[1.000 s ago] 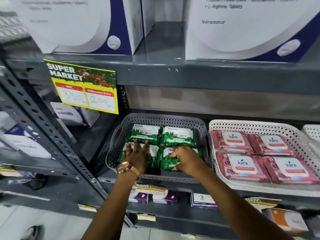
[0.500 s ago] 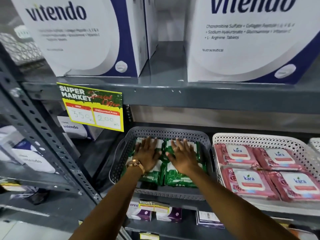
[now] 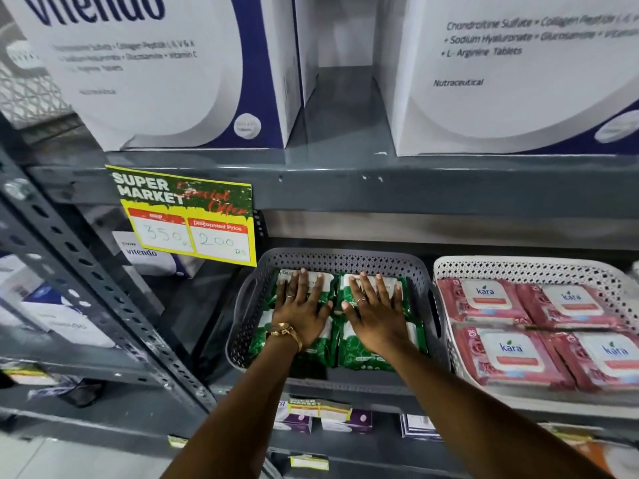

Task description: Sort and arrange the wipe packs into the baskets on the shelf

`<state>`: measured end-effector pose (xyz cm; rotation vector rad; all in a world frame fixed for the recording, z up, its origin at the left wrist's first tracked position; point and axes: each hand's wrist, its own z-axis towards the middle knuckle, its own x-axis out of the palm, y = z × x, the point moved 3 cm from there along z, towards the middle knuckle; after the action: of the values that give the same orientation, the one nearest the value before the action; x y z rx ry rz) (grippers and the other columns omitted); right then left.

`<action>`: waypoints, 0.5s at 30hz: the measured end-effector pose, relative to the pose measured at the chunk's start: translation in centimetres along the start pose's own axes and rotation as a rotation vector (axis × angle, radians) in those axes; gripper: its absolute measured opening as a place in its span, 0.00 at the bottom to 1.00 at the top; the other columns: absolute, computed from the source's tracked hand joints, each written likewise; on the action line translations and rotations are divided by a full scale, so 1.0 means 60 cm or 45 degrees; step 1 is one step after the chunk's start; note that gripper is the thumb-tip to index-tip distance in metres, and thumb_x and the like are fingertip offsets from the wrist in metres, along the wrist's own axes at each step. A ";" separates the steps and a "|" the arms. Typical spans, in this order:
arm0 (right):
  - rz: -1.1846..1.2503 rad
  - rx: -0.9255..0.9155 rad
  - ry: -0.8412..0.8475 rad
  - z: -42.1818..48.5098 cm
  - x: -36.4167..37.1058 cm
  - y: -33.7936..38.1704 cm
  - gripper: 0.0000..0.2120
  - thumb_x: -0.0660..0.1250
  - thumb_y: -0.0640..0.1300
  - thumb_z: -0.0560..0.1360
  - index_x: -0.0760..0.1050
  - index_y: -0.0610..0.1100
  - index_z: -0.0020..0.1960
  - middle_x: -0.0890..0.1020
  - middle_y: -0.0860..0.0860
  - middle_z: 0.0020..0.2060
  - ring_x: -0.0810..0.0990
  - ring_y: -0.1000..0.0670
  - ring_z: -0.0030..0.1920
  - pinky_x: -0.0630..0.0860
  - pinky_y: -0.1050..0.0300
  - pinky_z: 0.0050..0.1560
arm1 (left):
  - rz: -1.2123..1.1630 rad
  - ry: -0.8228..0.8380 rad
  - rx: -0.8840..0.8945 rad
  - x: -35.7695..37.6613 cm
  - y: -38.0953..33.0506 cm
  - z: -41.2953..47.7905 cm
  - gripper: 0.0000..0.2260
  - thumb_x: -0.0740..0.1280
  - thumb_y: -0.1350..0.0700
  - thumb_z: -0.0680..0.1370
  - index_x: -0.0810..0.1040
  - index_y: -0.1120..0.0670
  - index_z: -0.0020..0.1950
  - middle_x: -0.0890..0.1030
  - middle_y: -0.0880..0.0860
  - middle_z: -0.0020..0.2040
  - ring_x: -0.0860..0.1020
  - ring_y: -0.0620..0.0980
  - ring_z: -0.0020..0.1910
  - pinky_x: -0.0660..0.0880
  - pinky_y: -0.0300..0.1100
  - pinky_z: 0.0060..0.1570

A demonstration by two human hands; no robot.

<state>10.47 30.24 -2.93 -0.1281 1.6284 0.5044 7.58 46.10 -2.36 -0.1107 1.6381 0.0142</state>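
A grey perforated basket (image 3: 332, 260) sits on the middle shelf and holds several green wipe packs (image 3: 359, 354) laid flat in two rows. My left hand (image 3: 300, 307), with a gold watch at the wrist, lies flat with fingers spread on the left packs. My right hand (image 3: 375, 311) lies flat with fingers spread on the right packs. Neither hand grips anything. To the right, a white perforated basket (image 3: 532, 266) holds several pink "kara" wipe packs (image 3: 508, 354) in two rows.
Large white-and-blue "vitendo" boxes (image 3: 155, 70) stand on the shelf above. A yellow price sign (image 3: 188, 217) hangs from the shelf edge, left of the grey basket. A slotted metal upright (image 3: 103, 299) runs diagonally at left. Small purple boxes (image 3: 345, 421) sit on the shelf below.
Both hands have slid from the front packs to the back of the grey basket and flattened out, fingers spread, on top of the green packs. The view has tilted upward.
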 end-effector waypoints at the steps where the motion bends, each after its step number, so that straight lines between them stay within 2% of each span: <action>1: -0.005 0.003 0.003 -0.001 0.000 0.001 0.34 0.31 0.67 0.72 0.36 0.55 0.75 0.39 0.52 0.77 0.33 0.46 0.76 0.32 0.39 0.74 | -0.005 0.021 -0.002 0.001 0.000 0.000 0.27 0.43 0.40 0.81 0.36 0.46 0.76 0.35 0.55 0.77 0.35 0.54 0.75 0.35 0.56 0.73; 5: -0.024 0.023 0.015 -0.001 -0.001 0.003 0.28 0.39 0.61 0.78 0.36 0.55 0.75 0.39 0.52 0.77 0.33 0.46 0.76 0.33 0.39 0.74 | -0.005 0.029 0.000 -0.001 -0.002 0.000 0.28 0.43 0.40 0.81 0.36 0.47 0.76 0.35 0.56 0.77 0.35 0.55 0.75 0.31 0.55 0.71; 10: -0.033 0.029 0.053 -0.004 -0.006 0.006 0.28 0.40 0.61 0.79 0.37 0.55 0.75 0.39 0.52 0.77 0.33 0.46 0.76 0.34 0.38 0.74 | -0.007 0.050 0.011 0.000 -0.004 0.002 0.28 0.43 0.41 0.81 0.36 0.48 0.76 0.35 0.56 0.77 0.35 0.55 0.75 0.33 0.56 0.72; 15: 0.000 0.013 0.271 -0.007 -0.044 0.002 0.29 0.40 0.62 0.78 0.36 0.55 0.75 0.37 0.51 0.77 0.29 0.43 0.74 0.29 0.38 0.72 | 0.012 0.138 0.007 -0.018 -0.002 -0.003 0.29 0.41 0.38 0.80 0.35 0.48 0.76 0.34 0.55 0.76 0.36 0.55 0.75 0.36 0.55 0.73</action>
<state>10.40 29.65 -0.34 -0.1795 1.8385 0.4955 7.51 46.03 -1.26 -0.1008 1.7467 0.0108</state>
